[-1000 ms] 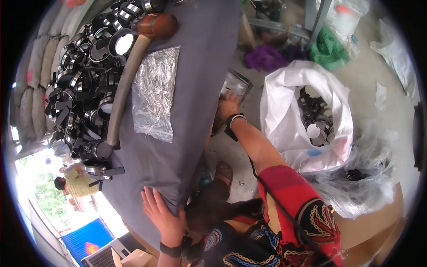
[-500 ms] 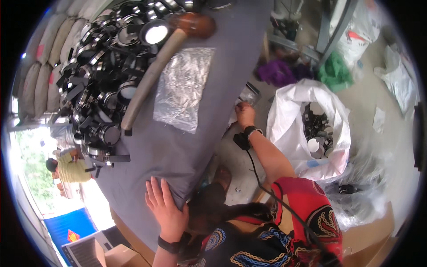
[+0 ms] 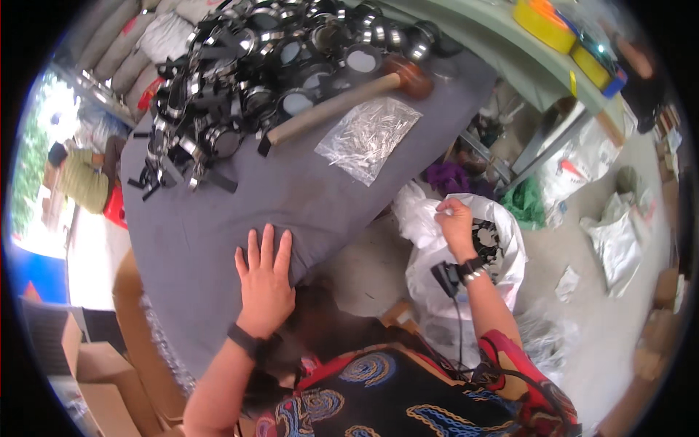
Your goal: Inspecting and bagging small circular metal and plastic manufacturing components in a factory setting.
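Grey cloth-covered tbl (image 3: 218, 218) is bearing blk/steel ring parts (image 3: 247, 80); white sack (image 3: 429, 271) is standing at R; whitish plastic (image 3: 416, 222) is hanging at sack's L rim; L hand (image 3: 266, 288) is resting, fingers spread, on tbl; R hand (image 3: 456, 227) is pinching plastic.

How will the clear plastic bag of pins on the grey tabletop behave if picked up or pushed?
The clear plastic bag will probably sag: it looks thin and wrinkled. Likely heavy for its size, given how densely the metallic-looking pins fill it. Lying flat, it seems unlikely to roll.
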Tool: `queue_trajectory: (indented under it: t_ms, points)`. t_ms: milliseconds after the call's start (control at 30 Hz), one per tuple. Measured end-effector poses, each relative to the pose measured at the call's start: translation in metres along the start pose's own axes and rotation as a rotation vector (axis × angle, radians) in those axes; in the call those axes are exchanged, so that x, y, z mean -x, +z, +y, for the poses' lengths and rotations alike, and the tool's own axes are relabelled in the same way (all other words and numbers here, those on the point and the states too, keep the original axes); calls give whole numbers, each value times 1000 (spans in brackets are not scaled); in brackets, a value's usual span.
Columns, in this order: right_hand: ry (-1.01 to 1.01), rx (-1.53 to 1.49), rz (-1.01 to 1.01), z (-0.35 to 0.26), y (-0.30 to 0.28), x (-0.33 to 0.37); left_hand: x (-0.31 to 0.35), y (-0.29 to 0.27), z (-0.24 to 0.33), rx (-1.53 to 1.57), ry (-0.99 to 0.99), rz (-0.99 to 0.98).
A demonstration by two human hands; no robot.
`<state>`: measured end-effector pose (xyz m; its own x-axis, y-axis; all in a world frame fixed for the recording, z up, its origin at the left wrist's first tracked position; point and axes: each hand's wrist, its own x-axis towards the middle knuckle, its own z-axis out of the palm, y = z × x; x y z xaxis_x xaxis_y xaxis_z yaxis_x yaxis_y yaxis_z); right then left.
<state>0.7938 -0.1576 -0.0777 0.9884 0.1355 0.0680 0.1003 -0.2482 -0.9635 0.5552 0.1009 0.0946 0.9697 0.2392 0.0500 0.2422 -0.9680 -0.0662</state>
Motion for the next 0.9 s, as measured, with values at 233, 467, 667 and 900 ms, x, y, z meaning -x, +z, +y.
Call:
queue_trajectory:
  t_ms: [233,467,667,900]
  points:
    - [-36,-78,-734,-159,-70,8,7,0,-18,-30,1,51]
    - [-288,-226,-1011,-233,-10,34,16,-25,-42,245,77,-75]
    - [-395,-197,-1279,-242,46,51,53,-67,-66,1610,-244,39]
    - [-314,-224,-1257,-293,93,59,54,-90,-61,1031,125,-59]
